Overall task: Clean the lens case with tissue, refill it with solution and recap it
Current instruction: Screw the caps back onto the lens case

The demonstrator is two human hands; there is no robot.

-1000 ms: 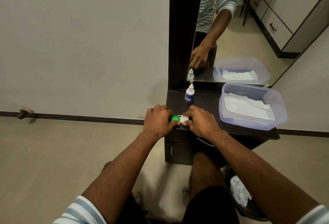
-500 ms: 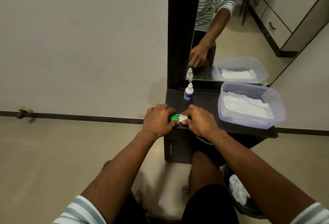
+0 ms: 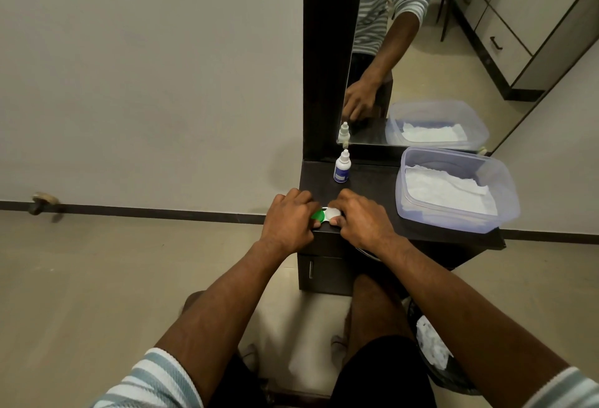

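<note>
your left hand (image 3: 287,218) grips the green cap and your right hand (image 3: 363,218) grips the white cap of the lens case (image 3: 325,214), lying sideways at the worktop's (image 3: 372,185) front edge. nothing has moved.

Left hand (image 3: 287,218) and right hand (image 3: 363,219) meet, fingers curled.

Dark table (image 3: 372,185): lens case (image 3: 325,215), soln bottle (image 3: 342,170), tissue tub (image 3: 455,189).

place: home dressing corner | landmark: dark dressing table (image 3: 372,180) standing against a plain wall | behind it: tall mirror (image 3: 421,60) reflecting drawer cabinets | on it: solution bottle (image 3: 342,170), tissue tub (image 3: 460,219) sitting | below, right: bin (image 3: 431,372)
</note>
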